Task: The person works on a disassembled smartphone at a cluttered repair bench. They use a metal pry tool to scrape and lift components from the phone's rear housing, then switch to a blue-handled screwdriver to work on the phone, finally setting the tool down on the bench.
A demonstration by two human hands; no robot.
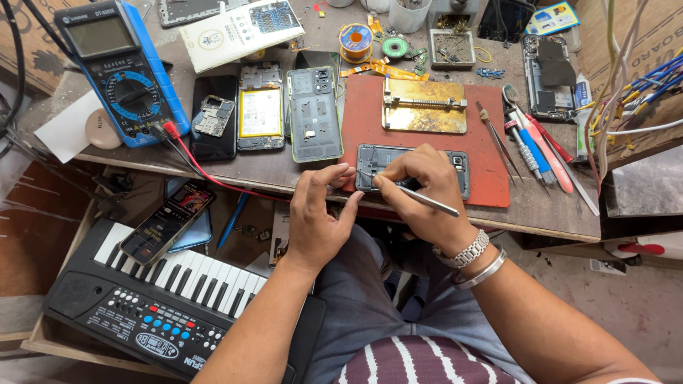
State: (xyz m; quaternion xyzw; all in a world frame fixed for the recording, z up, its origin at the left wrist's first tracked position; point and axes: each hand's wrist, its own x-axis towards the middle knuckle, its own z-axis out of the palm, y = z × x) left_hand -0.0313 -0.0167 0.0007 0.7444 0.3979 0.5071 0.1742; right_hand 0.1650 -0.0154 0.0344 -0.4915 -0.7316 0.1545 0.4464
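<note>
My right-hand fingers (398, 173) pinch a metal tool (434, 201) over the opened phone (413, 169); left fingers (334, 178), loosely curled and empty, steady its edge. Prying seems underway; next needs gentle leverage.

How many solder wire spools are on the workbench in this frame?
2: an orange spool at the back of the bench, and a green spool just right of it. Clutter near the cups could hide others.

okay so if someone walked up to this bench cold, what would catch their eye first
Probably the two hands at the bench's front edge: the right hand works a thin metal tool into an opened phone on a red mat, while the left hand steadies its end. Next, the blue multimeter at far left and the black keyboard below.
</note>
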